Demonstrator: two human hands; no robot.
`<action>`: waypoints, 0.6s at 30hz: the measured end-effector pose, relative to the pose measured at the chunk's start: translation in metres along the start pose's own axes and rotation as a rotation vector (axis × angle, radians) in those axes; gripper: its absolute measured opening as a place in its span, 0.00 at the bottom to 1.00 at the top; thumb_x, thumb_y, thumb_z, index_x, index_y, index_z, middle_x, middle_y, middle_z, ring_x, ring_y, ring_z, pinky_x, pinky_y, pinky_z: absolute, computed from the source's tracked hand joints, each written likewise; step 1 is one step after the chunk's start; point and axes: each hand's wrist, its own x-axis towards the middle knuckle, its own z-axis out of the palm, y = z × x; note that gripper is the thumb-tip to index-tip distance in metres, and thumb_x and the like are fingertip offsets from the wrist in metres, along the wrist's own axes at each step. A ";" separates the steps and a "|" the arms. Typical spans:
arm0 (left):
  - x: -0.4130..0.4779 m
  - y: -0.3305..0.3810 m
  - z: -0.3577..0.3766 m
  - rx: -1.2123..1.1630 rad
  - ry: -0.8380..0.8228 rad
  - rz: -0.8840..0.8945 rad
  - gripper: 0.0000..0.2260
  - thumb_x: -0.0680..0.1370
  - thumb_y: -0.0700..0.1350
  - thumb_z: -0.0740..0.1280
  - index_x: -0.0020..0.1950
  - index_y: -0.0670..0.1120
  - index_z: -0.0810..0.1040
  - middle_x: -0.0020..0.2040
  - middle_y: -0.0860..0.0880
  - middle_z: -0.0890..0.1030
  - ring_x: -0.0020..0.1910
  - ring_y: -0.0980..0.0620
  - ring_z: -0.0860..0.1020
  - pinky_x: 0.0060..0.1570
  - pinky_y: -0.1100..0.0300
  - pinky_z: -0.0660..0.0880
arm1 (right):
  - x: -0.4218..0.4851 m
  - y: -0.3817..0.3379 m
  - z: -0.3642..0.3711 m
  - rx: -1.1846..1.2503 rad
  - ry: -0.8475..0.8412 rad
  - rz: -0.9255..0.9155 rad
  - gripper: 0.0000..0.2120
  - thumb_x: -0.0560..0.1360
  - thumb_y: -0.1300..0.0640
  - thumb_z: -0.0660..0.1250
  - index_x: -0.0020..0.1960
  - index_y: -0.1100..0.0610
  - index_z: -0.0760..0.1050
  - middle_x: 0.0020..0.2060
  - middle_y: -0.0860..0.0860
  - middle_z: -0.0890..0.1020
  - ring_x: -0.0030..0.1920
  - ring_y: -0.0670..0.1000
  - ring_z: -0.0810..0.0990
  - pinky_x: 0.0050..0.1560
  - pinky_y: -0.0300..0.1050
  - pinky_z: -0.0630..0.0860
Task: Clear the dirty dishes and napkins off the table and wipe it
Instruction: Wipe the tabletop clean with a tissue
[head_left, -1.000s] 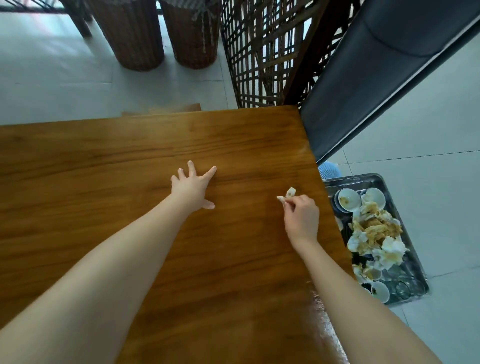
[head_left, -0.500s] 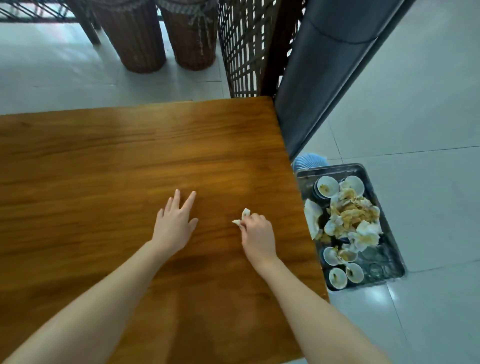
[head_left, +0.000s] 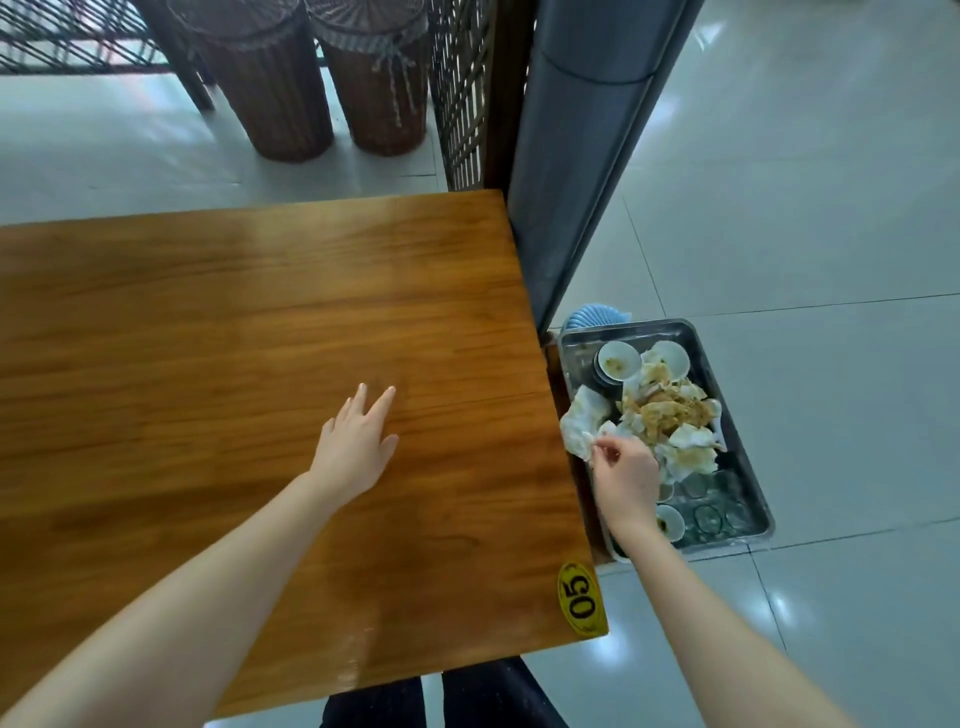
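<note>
The wooden table (head_left: 234, 322) is bare. My left hand (head_left: 358, 447) rests flat on it with fingers straight. My right hand (head_left: 626, 475) is past the table's right edge, over a metal tray (head_left: 730, 364) on the floor. Its fingers are curled and pinch a small white napkin scrap (head_left: 605, 430) at the left side of the tray. The tray holds white bowls (head_left: 618, 360), a heap of soiled napkins (head_left: 670, 413) and some clear glasses (head_left: 706, 517).
A yellow "05" sticker (head_left: 582, 597) marks the table's near right corner. A grey pillar (head_left: 582, 156) and a lattice screen (head_left: 460, 93) stand at the far right corner. Two wicker stools (head_left: 270, 88) stand beyond the table. A blue object (head_left: 597, 314) lies behind the tray.
My right hand carried the napkin scrap off the table to the right and now hangs over the tray. My left hand stayed flat on the table.
</note>
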 end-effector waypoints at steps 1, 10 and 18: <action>-0.002 0.003 0.001 0.001 -0.008 0.009 0.28 0.82 0.50 0.59 0.79 0.53 0.50 0.79 0.42 0.51 0.77 0.41 0.54 0.72 0.45 0.58 | 0.002 0.006 -0.006 0.007 -0.007 0.023 0.06 0.76 0.62 0.67 0.50 0.62 0.81 0.43 0.55 0.81 0.45 0.55 0.78 0.46 0.46 0.74; -0.016 0.056 0.007 -0.055 -0.058 0.104 0.26 0.82 0.49 0.60 0.78 0.53 0.54 0.78 0.44 0.56 0.75 0.42 0.59 0.71 0.45 0.60 | -0.011 0.016 -0.044 0.018 -0.002 0.008 0.06 0.76 0.60 0.67 0.50 0.61 0.81 0.43 0.54 0.79 0.45 0.54 0.78 0.48 0.51 0.77; -0.030 0.086 0.017 -0.070 -0.126 0.227 0.26 0.82 0.49 0.59 0.78 0.53 0.54 0.78 0.45 0.56 0.76 0.43 0.58 0.71 0.46 0.59 | -0.038 0.018 -0.056 -0.009 0.062 0.001 0.07 0.77 0.59 0.68 0.50 0.62 0.81 0.43 0.54 0.79 0.45 0.53 0.76 0.46 0.45 0.73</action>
